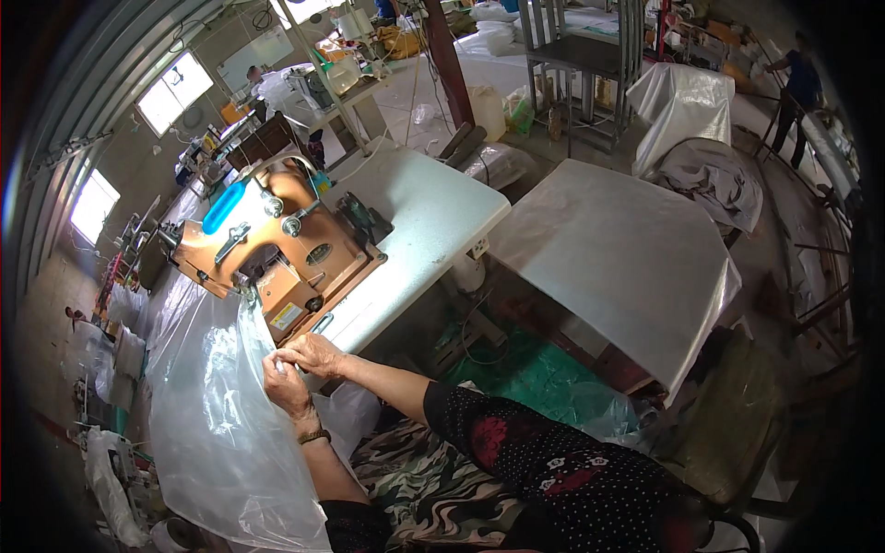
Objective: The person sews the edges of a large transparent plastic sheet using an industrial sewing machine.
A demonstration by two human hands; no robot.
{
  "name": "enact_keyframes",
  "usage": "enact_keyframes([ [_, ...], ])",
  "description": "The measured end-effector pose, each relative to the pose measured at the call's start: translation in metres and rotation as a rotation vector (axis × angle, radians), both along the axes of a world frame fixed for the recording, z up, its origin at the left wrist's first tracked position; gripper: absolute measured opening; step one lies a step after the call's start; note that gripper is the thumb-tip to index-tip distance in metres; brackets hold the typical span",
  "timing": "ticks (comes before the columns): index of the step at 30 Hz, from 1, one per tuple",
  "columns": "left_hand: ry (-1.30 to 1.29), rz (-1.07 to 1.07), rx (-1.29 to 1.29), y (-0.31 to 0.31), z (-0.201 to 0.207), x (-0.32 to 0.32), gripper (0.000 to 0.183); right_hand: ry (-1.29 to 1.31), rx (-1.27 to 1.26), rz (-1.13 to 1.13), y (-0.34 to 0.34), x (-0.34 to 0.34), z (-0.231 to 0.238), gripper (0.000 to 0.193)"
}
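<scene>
My left hand [289, 389] is closed on the edge of a large clear plastic sheet [217, 396], which hangs in folds down the left of my lap. Against its fingertips my right hand [312, 354] is closed too, pinching the same edge; the exact grip is partly hidden. Just beyond both hands stands an orange-brown sewing machine [309, 230] with a blue panel on top. The sheet's upper edge runs up to the machine's needle end. Close to my right hand, a small greenish tool [322, 323] lies beside the machine's base.
The machine is mounted on a pale worktable [433, 198]. At right stands a second, sheet-covered table [613, 249]. Green plastic [525, 373] lies below it on the floor. Farther back are a dark chair [590, 55] and a standing person [798, 92].
</scene>
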State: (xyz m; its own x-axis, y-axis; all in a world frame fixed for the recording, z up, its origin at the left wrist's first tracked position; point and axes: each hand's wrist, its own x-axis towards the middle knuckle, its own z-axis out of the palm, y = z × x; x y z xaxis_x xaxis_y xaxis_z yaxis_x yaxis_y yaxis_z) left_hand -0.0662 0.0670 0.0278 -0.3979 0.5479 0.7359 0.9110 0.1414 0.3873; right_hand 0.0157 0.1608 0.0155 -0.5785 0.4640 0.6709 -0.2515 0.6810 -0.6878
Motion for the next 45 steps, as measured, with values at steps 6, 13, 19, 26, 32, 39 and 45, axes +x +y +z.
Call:
enact_keyframes([
  [6,-0.001,0.010,0.013,-0.001,0.001,-0.001,0.018,0.033,-0.033,0.012,-0.003,-0.003,-0.001,0.042],
  [13,-0.017,0.075,-0.014,-0.002,-0.001,-0.002,0.017,-0.026,-0.068,0.023,-0.003,0.000,0.002,0.043],
  [19,-0.035,0.069,-0.013,0.000,0.002,0.004,0.016,-0.079,-0.057,0.005,0.000,-0.001,-0.001,0.046],
  [26,0.002,0.036,-0.012,-0.001,0.001,0.002,0.019,-0.008,-0.073,0.024,0.000,-0.001,-0.001,0.046],
  [32,-0.018,0.020,0.003,-0.002,0.000,-0.002,0.020,-0.028,-0.072,0.004,-0.003,-0.001,0.002,0.048],
  [39,-0.004,0.026,-0.009,0.000,0.003,0.006,0.020,0.020,-0.024,-0.035,0.002,-0.006,-0.008,0.047],
  [45,-0.015,0.044,-0.008,-0.002,0.002,0.001,0.019,-0.062,-0.081,0.014,0.002,-0.012,-0.008,0.045],
])
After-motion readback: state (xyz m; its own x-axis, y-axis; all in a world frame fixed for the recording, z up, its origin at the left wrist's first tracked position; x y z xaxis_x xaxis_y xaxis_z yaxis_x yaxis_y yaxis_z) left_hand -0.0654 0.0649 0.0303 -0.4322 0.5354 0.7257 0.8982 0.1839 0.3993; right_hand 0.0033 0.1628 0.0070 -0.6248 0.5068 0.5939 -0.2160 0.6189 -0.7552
